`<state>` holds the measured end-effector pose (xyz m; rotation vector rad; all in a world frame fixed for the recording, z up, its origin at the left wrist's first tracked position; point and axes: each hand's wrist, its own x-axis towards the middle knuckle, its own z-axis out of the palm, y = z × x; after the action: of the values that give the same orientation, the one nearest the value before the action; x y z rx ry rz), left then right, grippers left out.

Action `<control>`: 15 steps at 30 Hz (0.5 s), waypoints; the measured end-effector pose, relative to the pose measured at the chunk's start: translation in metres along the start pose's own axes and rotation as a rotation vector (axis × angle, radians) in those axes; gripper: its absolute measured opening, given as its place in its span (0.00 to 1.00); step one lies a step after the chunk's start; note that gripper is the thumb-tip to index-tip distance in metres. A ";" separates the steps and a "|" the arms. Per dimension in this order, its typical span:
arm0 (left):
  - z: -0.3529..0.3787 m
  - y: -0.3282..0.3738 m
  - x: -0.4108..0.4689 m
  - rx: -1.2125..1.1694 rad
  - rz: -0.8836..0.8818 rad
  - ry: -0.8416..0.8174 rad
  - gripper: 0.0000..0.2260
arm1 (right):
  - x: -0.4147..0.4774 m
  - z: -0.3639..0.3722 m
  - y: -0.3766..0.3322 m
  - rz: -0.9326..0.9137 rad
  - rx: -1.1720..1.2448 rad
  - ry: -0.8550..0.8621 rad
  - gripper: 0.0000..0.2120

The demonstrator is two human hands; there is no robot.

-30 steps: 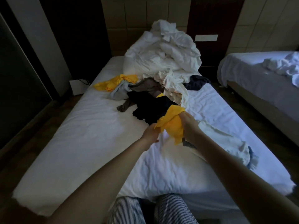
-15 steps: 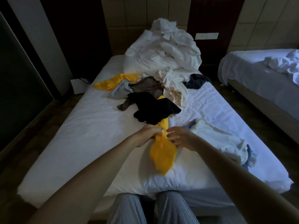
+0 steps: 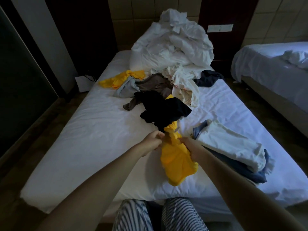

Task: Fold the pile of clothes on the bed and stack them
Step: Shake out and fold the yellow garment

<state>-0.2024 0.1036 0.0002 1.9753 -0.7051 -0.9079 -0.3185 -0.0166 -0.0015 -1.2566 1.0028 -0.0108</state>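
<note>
Left hand (image 3: pixel 152 141) and right hand (image 3: pixel 190 147) both gripping bunched yellow garment (image 3: pixel 176 165), lying just in front of black garment (image 3: pixel 163 110), far end seemingly running under it. Risk: pulling could be dragging black garment along, or elbow disturbing folded stack (image 3: pixel 230 147) right of black garment.

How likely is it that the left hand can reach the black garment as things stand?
Probably yes, but not freely: the left hand grips the yellow garment, which seems to run under the black garment lying just beyond it; nothing else lies between.
</note>
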 end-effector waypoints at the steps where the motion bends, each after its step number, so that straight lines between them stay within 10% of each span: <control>1: 0.001 0.001 0.003 0.013 -0.007 -0.014 0.10 | -0.001 -0.004 -0.005 -0.032 0.038 -0.030 0.11; 9: 0.027 0.007 0.043 0.055 -0.122 -0.057 0.13 | 0.031 -0.020 -0.010 -0.116 -0.205 0.026 0.20; 15: 0.038 -0.006 0.095 -0.184 -0.289 0.046 0.23 | 0.078 -0.022 -0.008 -0.153 -0.079 0.086 0.08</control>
<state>-0.1769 0.0187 -0.0517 1.9544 -0.3008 -1.0545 -0.2817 -0.0760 -0.0423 -1.4125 0.9860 -0.1462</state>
